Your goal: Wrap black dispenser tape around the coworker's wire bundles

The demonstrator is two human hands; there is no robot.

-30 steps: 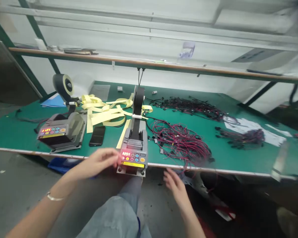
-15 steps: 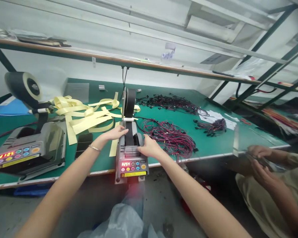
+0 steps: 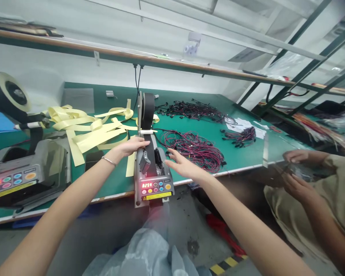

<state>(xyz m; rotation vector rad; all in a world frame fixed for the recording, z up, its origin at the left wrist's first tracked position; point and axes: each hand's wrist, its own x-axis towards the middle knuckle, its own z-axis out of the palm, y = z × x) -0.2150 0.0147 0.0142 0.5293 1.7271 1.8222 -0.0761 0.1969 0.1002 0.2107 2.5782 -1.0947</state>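
Note:
A tape dispenser [image 3: 156,186] with a lit red display stands at the table's front edge. Black tape [image 3: 151,155] runs from the roll [image 3: 147,111] on top, past a white roller, down into its feed. My left hand [image 3: 132,145] reaches in from the left, fingers stretched out, fingertips at the tape just below the roller. Whether they press on it is hard to see. My right hand [image 3: 181,163] is at the dispenser's right side, fingers spread and holding nothing. A grey lever-like part [image 3: 145,163] stands tilted left of the tape, beside the exposed feed.
Left stands a second tape dispenser [image 3: 28,172]. Pale yellow strips [image 3: 100,134] lie between the machines. Bundled red-and-black wires [image 3: 195,151] and dark cables [image 3: 192,111] lie to the right. A co-worker's hands [image 3: 297,172] are at the far right. A shelf [image 3: 161,63] runs above.
My right hand has come away from the feed to the right, its fingers spreading. The silver piece over the feed has shifted, exposing the mechanism. My left fingertips are slightly further across the tape.

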